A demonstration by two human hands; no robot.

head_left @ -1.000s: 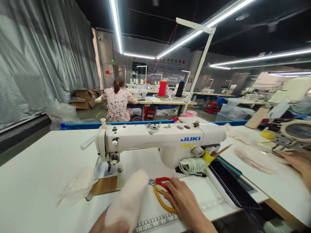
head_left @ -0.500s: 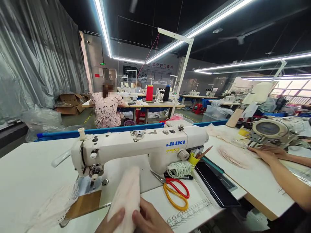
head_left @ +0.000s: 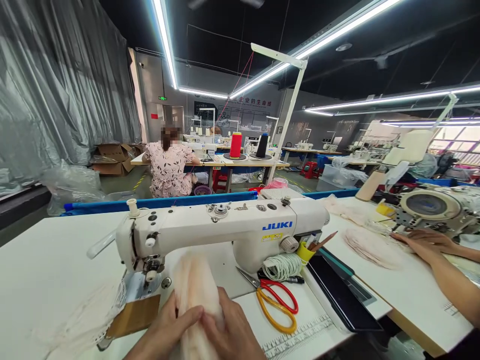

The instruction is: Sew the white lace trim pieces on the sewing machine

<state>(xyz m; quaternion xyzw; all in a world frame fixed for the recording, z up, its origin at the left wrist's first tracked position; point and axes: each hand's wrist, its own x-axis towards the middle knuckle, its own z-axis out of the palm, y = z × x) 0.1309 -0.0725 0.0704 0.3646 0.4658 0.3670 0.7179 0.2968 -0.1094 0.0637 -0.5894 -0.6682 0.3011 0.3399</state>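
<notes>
Both my hands grip a soft, pale pinkish-white piece of fabric (head_left: 197, 285), folded and raised in front of the sewing machine (head_left: 210, 225). My left hand (head_left: 168, 325) holds its left side, the thumb pressed on the front. From the right, my right hand (head_left: 232, 325) closes on it with its thumb beside the left one. The cloth's lower end runs out of the picture. Left of my hands, a pile of white lace-edged fabric (head_left: 90, 310) lies by the needle and a brown plate (head_left: 135, 315).
Scissors (head_left: 275, 305) with red and yellow handles, a cord coil (head_left: 281, 266), a yellow pen cup (head_left: 305, 254) and a black phone (head_left: 341, 290) lie to the right. A co-worker's hands (head_left: 427, 240) work at another machine (head_left: 431, 205). Another person (head_left: 170, 165) sits ahead.
My hands have moved up and further around the fabric, with the left hand now more fully in view. The whole scene has shifted slightly right as the camera turned.
</notes>
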